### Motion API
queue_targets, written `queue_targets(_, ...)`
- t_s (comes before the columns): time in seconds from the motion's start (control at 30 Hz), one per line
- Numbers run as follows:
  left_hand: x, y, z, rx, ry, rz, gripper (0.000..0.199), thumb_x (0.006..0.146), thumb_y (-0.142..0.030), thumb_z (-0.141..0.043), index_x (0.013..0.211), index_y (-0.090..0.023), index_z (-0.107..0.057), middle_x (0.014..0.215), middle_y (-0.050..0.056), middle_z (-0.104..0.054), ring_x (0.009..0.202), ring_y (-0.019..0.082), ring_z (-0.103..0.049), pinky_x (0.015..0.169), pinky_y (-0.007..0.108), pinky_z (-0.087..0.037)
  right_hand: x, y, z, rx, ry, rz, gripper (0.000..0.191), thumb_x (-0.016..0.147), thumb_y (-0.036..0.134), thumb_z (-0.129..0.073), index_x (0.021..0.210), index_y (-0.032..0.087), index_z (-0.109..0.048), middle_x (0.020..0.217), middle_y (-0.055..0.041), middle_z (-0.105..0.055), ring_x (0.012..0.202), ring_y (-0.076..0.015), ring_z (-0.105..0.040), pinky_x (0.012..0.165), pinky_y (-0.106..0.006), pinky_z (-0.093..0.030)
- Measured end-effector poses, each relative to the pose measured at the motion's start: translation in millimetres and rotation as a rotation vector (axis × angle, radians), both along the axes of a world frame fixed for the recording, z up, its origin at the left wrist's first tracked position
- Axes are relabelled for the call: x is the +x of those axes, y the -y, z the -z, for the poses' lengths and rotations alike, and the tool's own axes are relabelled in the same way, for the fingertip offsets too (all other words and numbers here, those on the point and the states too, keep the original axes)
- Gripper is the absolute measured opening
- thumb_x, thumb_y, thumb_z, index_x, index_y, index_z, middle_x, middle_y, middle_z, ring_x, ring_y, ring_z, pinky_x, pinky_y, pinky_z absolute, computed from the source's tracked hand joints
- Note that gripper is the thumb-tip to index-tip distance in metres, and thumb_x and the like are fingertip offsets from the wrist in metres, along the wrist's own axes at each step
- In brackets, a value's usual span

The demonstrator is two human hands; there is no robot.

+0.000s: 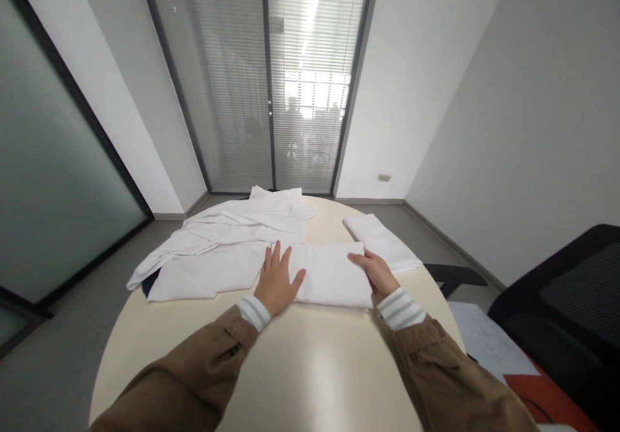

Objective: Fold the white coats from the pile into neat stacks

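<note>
A frosted glass panel (53,115) stands at far left, beside a round, cream-topped desk (140,335) where a person in a brown jacket with striped cuffs handles white cloth. Across the desk's left and far side lies a loose, rumpled pile of white cloths (242,222), a dark item (150,282) showing beneath its left edge. Behind it rises a glass partition (271,83) fitted with blinds. The left hand (277,285) rests palm down, fingers spread, its grip released, at the left end of a folded white cloth (327,274) lying flat at the desk's middle, just beside the pile. The right hand (380,274) has its grip on the cloth's right edge, thumb on top and the other fingers mostly hidden. Just beyond that hand, a second folded cloth (382,241) lies near the desk's right rim. Farther right are papers (484,335) and a black chair (566,309).
</note>
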State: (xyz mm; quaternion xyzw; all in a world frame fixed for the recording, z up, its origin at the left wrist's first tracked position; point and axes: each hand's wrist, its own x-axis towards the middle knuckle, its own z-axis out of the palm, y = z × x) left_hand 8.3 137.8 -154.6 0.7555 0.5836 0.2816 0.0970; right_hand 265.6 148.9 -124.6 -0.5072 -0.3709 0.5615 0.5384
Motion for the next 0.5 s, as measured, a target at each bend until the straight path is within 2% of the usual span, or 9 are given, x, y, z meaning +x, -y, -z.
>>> queue_targets(0.07,-2,-6,7.0,0.004,0.108,-0.036,0.069,0.094,-0.048,-0.048,0.148,-0.006,-0.036,0.161,0.025,-0.019,0.149,0.041,-0.014,0.117,0.058,-0.024,-3,4,-8.1,-0.047,-0.079,-0.086,0.035,0.065,0.026,-0.078,0.098,0.019,-0.068,0.093,-0.0082,-0.076,0.08,-0.0269,-0.072,0.074,-0.04,-0.06)
queue_targets(0.2,-5,-16,16.4,0.061,0.283,-0.023,0.068,0.092,-0.04,-0.054,0.147,-0.007,-0.033,0.156,0.026,-0.03,0.148,0.034,-0.024,0.119,0.054,-0.025,-3,7,-11.6,-0.017,-0.112,-0.182,0.044,0.059,0.019,-0.082,0.1,0.024,-0.065,0.095,-0.0038,-0.077,0.084,-0.0262,-0.072,0.077,-0.041,-0.058)
queue_targets(0.3,-6,-21,17.7,0.078,0.426,-0.037,0.073,0.089,-0.037,-0.057,0.148,-0.006,-0.028,0.157,0.027,-0.026,0.149,0.032,-0.022,0.121,0.051,-0.023,1,7,-11.0,0.039,-0.084,-0.175,0.049,0.057,0.019,-0.084,0.102,0.024,-0.063,0.096,-0.0025,-0.076,0.086,-0.0252,-0.072,0.079,-0.039,-0.057)
queue_targets(0.4,-6,-23,14.8,0.026,0.619,-0.073,0.082,0.086,-0.039,-0.065,0.149,-0.008,-0.022,0.157,0.027,-0.025,0.149,0.032,-0.023,0.121,0.051,-0.02,6,7,-12.9,0.112,-0.064,-0.172,0.055,0.059,0.022,-0.085,0.108,0.023,-0.061,0.098,-0.0027,-0.076,0.087,-0.0246,-0.071,0.079,-0.037,-0.056)
queue_targets(0.5,-8,-25,9.2,-0.053,0.853,-0.075,0.082,0.081,-0.038,-0.073,0.145,-0.013,-0.028,0.152,0.025,-0.037,0.144,0.032,-0.035,0.118,0.05,-0.028,12,6,-15.0,0.181,-0.059,-0.148,0.061,0.061,0.025,-0.086,0.115,0.024,-0.059,0.104,-0.0037,-0.076,0.091,-0.0254,-0.071,0.081,-0.038,-0.055)
